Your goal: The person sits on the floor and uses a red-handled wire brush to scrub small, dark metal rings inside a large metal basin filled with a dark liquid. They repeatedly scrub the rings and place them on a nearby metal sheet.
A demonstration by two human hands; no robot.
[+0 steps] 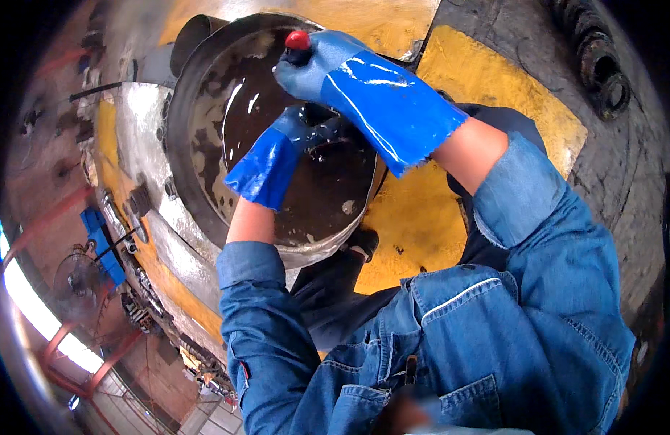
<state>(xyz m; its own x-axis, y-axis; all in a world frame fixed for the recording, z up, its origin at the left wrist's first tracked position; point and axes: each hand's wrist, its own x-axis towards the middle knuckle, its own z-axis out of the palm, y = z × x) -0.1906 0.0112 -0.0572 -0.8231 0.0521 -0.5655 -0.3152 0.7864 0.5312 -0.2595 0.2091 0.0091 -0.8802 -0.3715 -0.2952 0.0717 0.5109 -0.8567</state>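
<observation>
Both my hands wear blue rubber gloves and work over a large round metal tub (181,156) of dark, shiny liquid (229,116). My right hand (317,64) is closed round a tool with a red-and-black handle (298,40); the handle's end sticks up above the fist. The tool's working end is hidden, so its kind cannot be told. Below and left of it, my left hand (295,129) is closed on a dark, wet metal part (331,130), partly covered by the right glove. The part is held just over the liquid or at its surface.
Yellow-painted floor (422,232) lies right of the tub, with dark matting (610,188) beyond. Several dark rings (603,69) lie in a row at the far right. A standing fan (77,274) and a blue object (103,246) are at the left. My shoe (364,241) is beside the tub.
</observation>
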